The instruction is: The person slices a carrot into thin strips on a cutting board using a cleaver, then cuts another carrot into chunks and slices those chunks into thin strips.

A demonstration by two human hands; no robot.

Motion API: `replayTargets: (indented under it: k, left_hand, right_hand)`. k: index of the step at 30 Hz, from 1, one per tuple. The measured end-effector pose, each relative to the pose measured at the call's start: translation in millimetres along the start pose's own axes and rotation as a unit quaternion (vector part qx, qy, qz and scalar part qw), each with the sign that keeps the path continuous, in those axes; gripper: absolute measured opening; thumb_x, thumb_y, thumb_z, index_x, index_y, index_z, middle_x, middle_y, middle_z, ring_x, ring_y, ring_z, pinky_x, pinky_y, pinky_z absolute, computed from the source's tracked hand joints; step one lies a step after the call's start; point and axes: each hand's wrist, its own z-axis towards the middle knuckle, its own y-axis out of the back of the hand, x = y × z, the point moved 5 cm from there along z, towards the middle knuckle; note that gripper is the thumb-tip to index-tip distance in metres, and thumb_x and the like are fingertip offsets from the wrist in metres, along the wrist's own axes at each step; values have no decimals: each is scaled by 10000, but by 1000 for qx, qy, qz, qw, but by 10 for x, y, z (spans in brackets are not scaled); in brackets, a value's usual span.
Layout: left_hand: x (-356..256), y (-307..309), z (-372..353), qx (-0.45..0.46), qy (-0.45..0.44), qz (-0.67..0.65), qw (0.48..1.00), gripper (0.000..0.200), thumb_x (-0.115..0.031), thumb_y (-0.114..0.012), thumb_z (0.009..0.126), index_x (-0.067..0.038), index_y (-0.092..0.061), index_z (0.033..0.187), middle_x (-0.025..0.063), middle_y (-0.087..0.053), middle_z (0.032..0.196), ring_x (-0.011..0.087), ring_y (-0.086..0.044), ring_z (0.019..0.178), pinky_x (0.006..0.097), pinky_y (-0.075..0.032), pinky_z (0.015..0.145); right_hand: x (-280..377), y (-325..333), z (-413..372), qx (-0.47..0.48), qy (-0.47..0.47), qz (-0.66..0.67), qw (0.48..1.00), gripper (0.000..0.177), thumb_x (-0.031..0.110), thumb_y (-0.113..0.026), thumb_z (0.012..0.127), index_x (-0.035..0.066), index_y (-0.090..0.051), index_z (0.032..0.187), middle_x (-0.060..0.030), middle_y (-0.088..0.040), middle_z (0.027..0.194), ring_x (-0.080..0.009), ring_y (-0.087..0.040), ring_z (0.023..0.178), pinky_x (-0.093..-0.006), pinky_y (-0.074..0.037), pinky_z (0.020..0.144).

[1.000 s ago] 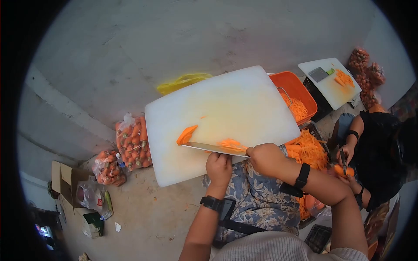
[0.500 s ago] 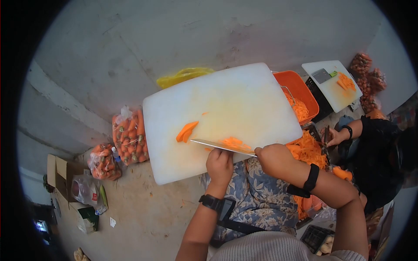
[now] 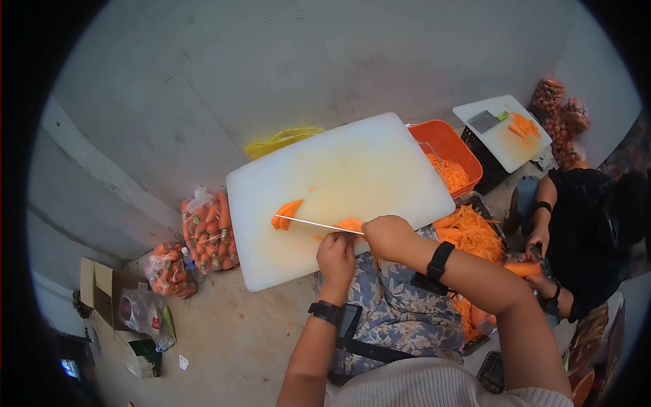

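My right hand (image 3: 385, 237) grips a kitchen knife (image 3: 312, 223), its narrow blade edge-up to my view and pointing left across a big white cutting board (image 3: 346, 163). Close against the blade on the near side is my left hand (image 3: 336, 259), fingers curled down on a piece of carrot (image 3: 317, 238) that is mostly hidden under them. Thin carrot slices (image 3: 350, 224) lie just beyond the knife. Thicker carrot chunks (image 3: 287, 214) rest near the blade tip, on the board's left part.
Bags of whole carrots (image 3: 209, 229) stand left of the board. An orange tub (image 3: 445, 136) and a crate of shredded carrot (image 3: 475, 230) stand right. A co-worker (image 3: 586, 224) handles a carrot there, near a second board (image 3: 505, 146) with a cleaver (image 3: 483, 121).
My right hand and the knife have shifted left, so the blade tip now reaches the carrot chunks. My left hand stays nearly in place. The co-worker's hands have moved lower.
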Motion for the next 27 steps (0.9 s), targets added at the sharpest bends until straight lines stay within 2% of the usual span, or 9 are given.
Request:
replayTargets:
  k: [5,8,13,17,26,27]
  left_hand:
    - [22,12,-59,-6,1,26,1000,81,-35,-698,760,-80,-708,827,97,-633,814,317,-623,758,412,-509,665]
    - [27,32,-43,-11,14,-21,1000,89,-42,-695,768,-84,-716,843,98,-642,827,316,-627,761,412,-510,669]
    - [16,14,-54,-9,14,1,1000,130,-31,-719,748,-77,-723,870,100,-636,828,304,-627,753,381,-510,676]
    - [-14,12,-62,-20,-1,21,1000,86,-57,-694,768,-84,-713,848,88,-626,807,303,-616,765,405,-504,667]
    - [-26,4,9,-4,4,-16,1000,56,-9,-693,755,-46,-678,794,97,-617,806,316,-608,748,401,-493,654]
    - [-23,-2,1,-7,5,-14,1000,57,-8,-690,755,-46,-676,794,97,-614,803,320,-606,745,404,-492,650]
  right_hand:
    - [-13,-85,-13,-21,3,1,1000,96,101,-645,745,40,-699,797,-186,-685,774,-346,-683,753,-440,-544,670]
    - [-41,41,-62,-19,-10,-5,1000,101,130,-643,781,54,-703,809,-170,-689,784,-344,-682,753,-446,-541,670]
    - [-74,175,-243,32,-27,-39,998,120,142,-625,809,55,-702,842,-163,-685,780,-342,-679,750,-452,-535,658]
    - [-121,141,-259,66,-43,-31,996,112,130,-626,805,53,-699,844,-166,-683,774,-344,-677,744,-458,-531,653]
    - [-115,92,-24,27,-40,41,998,105,124,-630,807,25,-662,818,-187,-667,737,-357,-667,715,-467,-522,648]
    - [-105,57,21,12,-31,58,998,145,169,-626,835,28,-659,830,-197,-658,726,-373,-658,706,-482,-516,645]
